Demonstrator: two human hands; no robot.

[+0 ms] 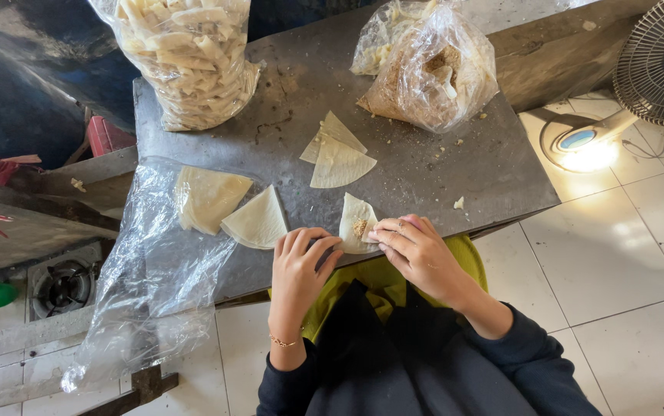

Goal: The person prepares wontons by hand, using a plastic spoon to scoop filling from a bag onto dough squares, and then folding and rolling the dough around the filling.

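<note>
A pale triangular pastry wrapper (353, 219) with a dab of brown crumbly filling lies at the near edge of the grey metal table (455, 169). My right hand (417, 253) pinches its right edge with thumb and fingers. My left hand (301, 266) rests curled on the table edge just left of the wrapper, its fingertips close to or touching the wrapper's lower left edge; it holds nothing that I can see. Two more cut wrappers (336, 152) lie in the middle of the table.
A stack of wrappers (220, 204) lies on a clear plastic sheet (155, 270) at the left. A bag of brown filling (432, 73) and a bag of rolled pieces (189, 54) stand at the back. A gas burner (62, 286) sits lower left, a fan (659, 65) upper right.
</note>
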